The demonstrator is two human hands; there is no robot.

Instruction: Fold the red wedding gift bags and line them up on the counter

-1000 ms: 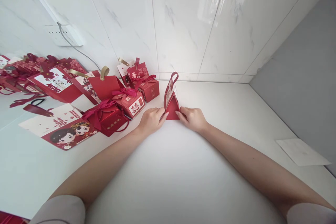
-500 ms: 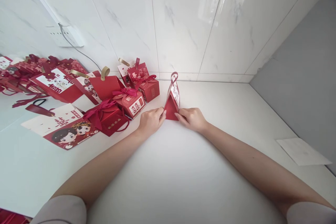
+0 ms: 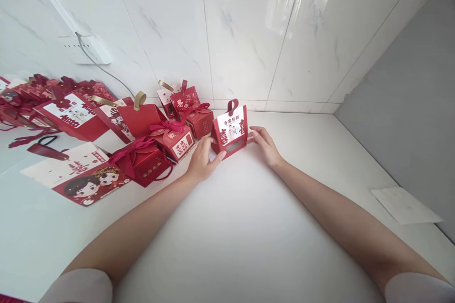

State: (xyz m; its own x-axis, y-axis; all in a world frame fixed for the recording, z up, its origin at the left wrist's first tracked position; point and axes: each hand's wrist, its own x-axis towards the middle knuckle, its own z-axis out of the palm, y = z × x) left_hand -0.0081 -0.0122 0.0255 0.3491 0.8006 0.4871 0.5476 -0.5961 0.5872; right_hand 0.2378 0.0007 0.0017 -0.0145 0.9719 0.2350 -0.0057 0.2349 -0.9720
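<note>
Head view. I make out a small red card box with a white printed front, cut-out window and dark-red strap loop (image 3: 232, 130), upright on the white worktop (image 3: 256, 232), near its back edge. My left hand (image 3: 203, 158) has its grip closed on the box's left side: thumb at the front lower corner, fingers behind. My right hand (image 3: 267, 147) keeps a loose, half-open grip, fingertips at the box's right side; touching or just beside, I cannot tell.

Left of the box, toward the back edge: a red cube-like box with a ribbon bow (image 3: 201, 123), another with a white label (image 3: 177, 141), a third with a rope handle (image 3: 145, 163). Nearer the left edge, a printed red-and-white card piece (image 3: 85, 181) lies flat. By the right edge, a white paper sheet (image 3: 405, 204).
</note>
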